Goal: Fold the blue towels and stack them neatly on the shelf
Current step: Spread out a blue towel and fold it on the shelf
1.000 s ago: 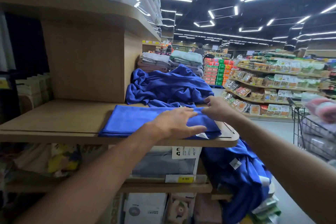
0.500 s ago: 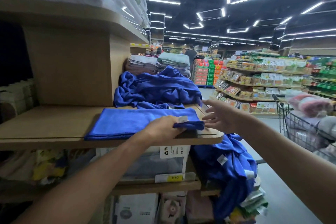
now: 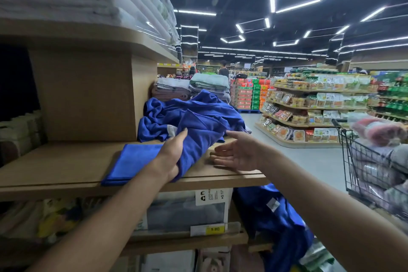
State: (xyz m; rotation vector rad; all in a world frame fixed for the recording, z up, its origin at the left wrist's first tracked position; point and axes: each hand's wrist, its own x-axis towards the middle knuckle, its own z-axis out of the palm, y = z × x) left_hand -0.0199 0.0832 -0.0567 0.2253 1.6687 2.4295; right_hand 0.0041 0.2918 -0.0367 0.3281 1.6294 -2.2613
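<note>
Left hand (image 3: 171, 157) grips a loose towel (image 3: 198, 137), fingers curled round a bunch of the blue cloth, which trails back into the crumpled pile (image 3: 176, 110) at the rear of the shelf (image 3: 66, 161). Right hand (image 3: 237, 154) hovers just beside it over the shelf's front edge, fingers spread and relaxed, holding nothing. One folded towel (image 3: 132, 161) lies flat on the shelf, partly under the left wrist. More blue cloth (image 3: 276, 216) hangs below the shelf at the right, and a cart (image 3: 364, 161) stands at the far right. The step in hand looks like drawing the next towel out of the pile. The right hand likely needs to catch a free corner next, so both hands can spread the cloth flat for folding.
</note>
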